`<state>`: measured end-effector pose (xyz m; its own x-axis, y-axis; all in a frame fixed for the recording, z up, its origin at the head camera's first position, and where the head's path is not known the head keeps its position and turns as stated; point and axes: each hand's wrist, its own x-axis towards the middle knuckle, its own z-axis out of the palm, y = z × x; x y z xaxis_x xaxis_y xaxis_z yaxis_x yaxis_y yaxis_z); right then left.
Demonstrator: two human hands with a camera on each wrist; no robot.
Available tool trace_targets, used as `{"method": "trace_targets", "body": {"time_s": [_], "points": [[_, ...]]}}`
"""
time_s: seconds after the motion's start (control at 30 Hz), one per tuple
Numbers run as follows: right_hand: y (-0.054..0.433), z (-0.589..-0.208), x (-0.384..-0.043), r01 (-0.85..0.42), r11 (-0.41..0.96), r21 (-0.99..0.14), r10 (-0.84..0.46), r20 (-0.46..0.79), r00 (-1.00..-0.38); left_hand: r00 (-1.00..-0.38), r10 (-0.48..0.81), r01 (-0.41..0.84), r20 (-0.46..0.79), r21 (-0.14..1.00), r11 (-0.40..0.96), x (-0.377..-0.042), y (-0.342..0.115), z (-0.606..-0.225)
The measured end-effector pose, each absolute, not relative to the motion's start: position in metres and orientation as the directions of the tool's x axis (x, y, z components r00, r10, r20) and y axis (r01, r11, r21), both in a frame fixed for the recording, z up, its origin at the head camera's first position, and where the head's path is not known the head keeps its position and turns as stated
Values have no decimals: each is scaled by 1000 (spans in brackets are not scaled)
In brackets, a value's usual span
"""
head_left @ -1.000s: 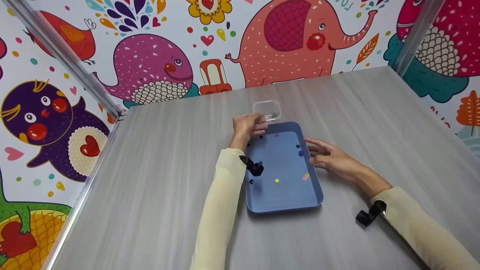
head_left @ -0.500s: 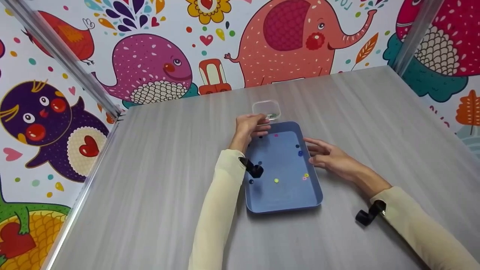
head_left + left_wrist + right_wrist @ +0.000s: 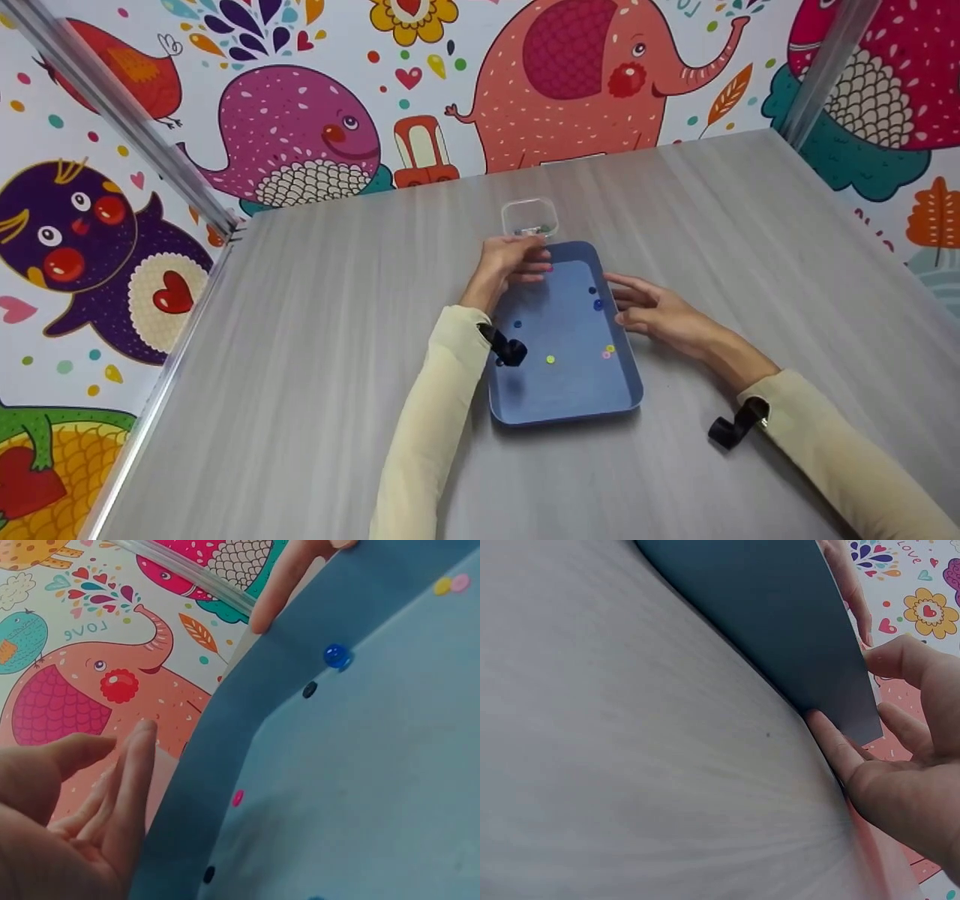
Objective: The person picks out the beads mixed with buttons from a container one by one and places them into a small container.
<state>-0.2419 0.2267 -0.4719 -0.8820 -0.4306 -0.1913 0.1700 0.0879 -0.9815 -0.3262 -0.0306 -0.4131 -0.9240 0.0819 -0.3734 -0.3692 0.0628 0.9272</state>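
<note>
A blue rectangular tray [image 3: 574, 394] lies on the table, with several small round button-like pieces scattered inside. Over its far left corner is my left hand [image 3: 510, 261], thumb and index tips close together with a gap and nothing visible between them. In the left wrist view, a pink piece [image 3: 238, 798] and a dark piece [image 3: 209, 874] lie inside the tray nearest that hand. A shiny blue piece [image 3: 337, 655] sits by the opposite wall. My right hand [image 3: 664, 313] rests its loosely extended fingers along the tray's right outer wall, thumb at the rim.
Just beyond the tray's far end stands a small clear plastic box [image 3: 511, 217] with a few little pieces inside. A yellow piece [image 3: 550, 360] lies in the tray's near half. Brightly printed walls border the grey table [image 3: 337, 337] behind and at the sides.
My left hand has moved slightly right and nearer, from beside the clear box to over the tray's far end. The right hand has stayed at the tray's side.
</note>
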Motion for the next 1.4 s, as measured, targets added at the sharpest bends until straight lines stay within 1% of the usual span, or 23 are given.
{"method": "trace_targets", "body": {"time_s": [0.17,0.3,0.57,0.73,1.03,1.4], "points": [[227,-473,-242,167,92,-982,-428,-191,-884,-907,154,-387,-393,920,66,-321,-25,-415],[228,-473,-242,167,95,-981,-428,-191,-883,-890,200,-396,-410,912,106,-317,-21,-415],[226,-472,-243,185,95,-978,-421,-208,-883,-873,228,-405,-431,901,154,-310,-14,-418],[227,-474,-244,188,63,-980,-442,-197,-875,-850,259,-426,-459,888,175,-304,-12,-421],[229,-471,-241,167,81,-983,-442,-186,-877,-809,317,-446,-494,869,216,-294,-9,-426],[227,-470,-242,195,67,-978,-437,-205,-876,-794,327,-450,-512,857,249,-284,0,-432]]}}
